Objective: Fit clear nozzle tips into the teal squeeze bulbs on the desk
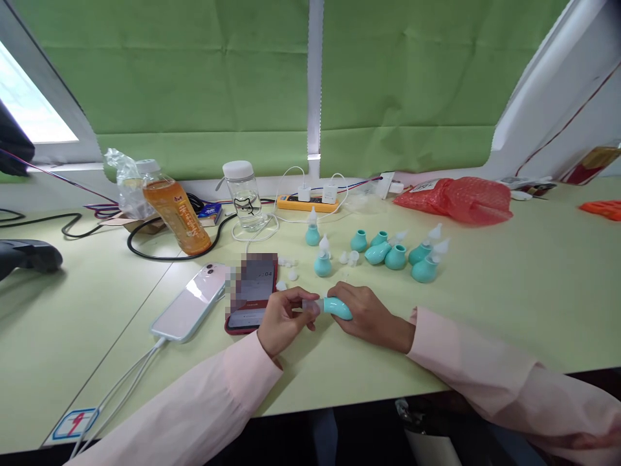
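**Pale green table, two hands on one teal bulb**

Green cloth [194, 77] hangs across the back of the head view, and a pale green table [533, 285] fills the space below it. Near the front edge, the left hand [284, 320] and the right hand [371, 314] meet over a small teal rubber bulb [338, 307]. The bulb lies on its side just above the tabletop, in the middle of the view. The right hand is curled around the bulb's rounded end; the left hand's thumb and fingertips pinch a clear silicone tip [310, 305] at the bulb's narrow end. Both arms wear pale pink sleeves.

Just behind the hands lie a phone in a red case [252, 291], its screen blurred, and beside it a pink phone [191, 302] face down with a white cable plugged in. A few loose clear tips [291, 268] sit near the red-cased phone. Further back and to the right is a cluster of teal bulbs [388, 252], some capped with clear tips, some bare.

Along the rear of the table are an orange drink bottle [177, 210], leaning; a clear bottle with a white lid [242, 194], upright; a yellow power strip [308, 204] with white chargers; and a crumpled red plastic bag [456, 199].
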Motion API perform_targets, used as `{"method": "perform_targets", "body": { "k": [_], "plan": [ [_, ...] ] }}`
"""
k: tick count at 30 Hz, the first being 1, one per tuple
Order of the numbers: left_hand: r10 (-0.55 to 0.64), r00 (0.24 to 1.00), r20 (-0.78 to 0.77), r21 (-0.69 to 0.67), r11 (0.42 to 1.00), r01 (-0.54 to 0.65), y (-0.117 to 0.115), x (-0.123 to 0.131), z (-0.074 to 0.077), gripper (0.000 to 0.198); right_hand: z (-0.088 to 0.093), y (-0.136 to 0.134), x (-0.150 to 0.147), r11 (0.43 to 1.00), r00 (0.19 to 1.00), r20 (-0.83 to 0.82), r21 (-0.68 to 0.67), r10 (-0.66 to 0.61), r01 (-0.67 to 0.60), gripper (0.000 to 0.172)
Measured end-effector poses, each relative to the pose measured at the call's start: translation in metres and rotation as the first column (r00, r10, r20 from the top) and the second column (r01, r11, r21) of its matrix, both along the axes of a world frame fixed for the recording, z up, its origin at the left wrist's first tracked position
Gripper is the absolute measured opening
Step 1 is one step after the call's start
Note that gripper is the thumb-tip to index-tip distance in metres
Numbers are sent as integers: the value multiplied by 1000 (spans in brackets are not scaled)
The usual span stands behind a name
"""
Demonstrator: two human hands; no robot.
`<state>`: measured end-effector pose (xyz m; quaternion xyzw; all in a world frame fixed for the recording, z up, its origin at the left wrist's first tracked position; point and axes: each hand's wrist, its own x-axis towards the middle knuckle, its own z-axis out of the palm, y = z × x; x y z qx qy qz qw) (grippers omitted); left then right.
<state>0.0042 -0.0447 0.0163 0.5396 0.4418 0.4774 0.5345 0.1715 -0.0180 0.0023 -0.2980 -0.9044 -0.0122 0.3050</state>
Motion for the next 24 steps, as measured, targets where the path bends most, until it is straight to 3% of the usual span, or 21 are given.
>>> {"method": "perform_targets", "body": {
  "k": [4,11,15,19,22,24],
  "plan": [
    [-20,1000,-17,71,997,21,-1,1,-5,17,4,-1,-4,954,984,-176,-294,-2,-51,15],
    [-21,997,-72,155,987,32,-4,1,-4,17,10,-5,-9,751,947,-307,-647,-97,-133,13],
    [-19,981,-191,227,972,63,-5,-1,-7,16,12,-4,-9,612,940,-330,-761,-82,-214,13],
    [14,942,-336,295,951,91,-6,-2,-4,17,18,-2,-8,519,937,-341,-816,-77,-254,12],
    [62,957,-284,341,939,40,-9,-1,5,20,21,-6,-10,438,918,-370,-855,-140,-278,18],
    [90,975,-201,335,942,-18,-13,1,10,30,21,-12,-12,427,883,-440,-839,-166,-338,25]
  ]
}}
